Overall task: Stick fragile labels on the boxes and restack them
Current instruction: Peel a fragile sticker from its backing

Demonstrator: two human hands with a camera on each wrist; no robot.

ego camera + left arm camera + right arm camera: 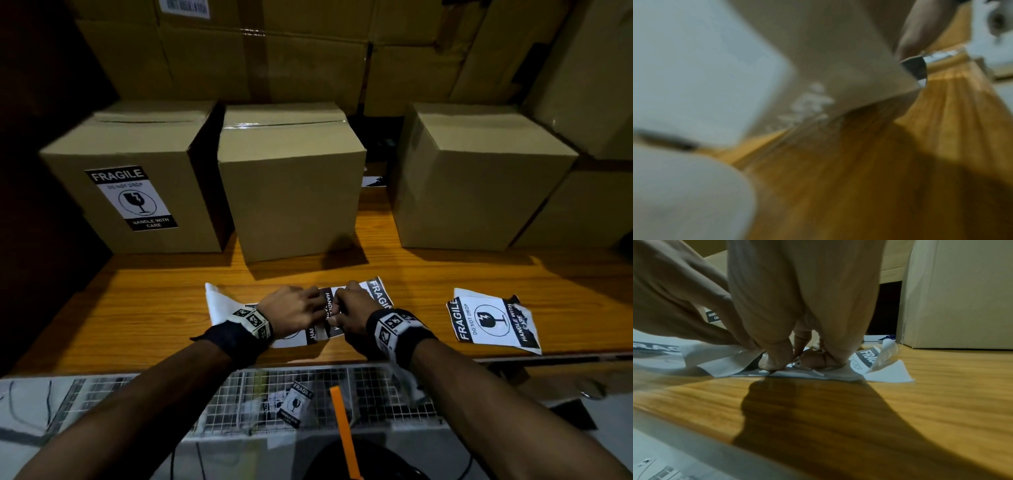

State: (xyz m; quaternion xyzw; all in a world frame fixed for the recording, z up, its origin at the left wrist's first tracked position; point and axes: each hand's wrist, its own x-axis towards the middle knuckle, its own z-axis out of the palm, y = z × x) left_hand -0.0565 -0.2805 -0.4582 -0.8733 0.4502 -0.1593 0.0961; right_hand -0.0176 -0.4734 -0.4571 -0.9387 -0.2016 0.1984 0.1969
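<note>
Both hands meet over a fragile label (378, 294) lying on the wooden table (428, 270): the left hand (291, 310) and right hand (356, 308) each pinch its edge with curled fingertips (774, 365). Spare labels (493, 322) lie just right. Behind stand three cardboard boxes; the left box (137, 154) carries a label, the middle box (294, 192) is bare.

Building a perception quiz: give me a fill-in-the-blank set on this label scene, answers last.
1. The box already bearing a fragile label is the ___ of the three front boxes.
2. Both hands work a label sheet lying on the ___ table.
3. More labels lie to the person's ___.

Answers: leftmost; wooden; right
</note>
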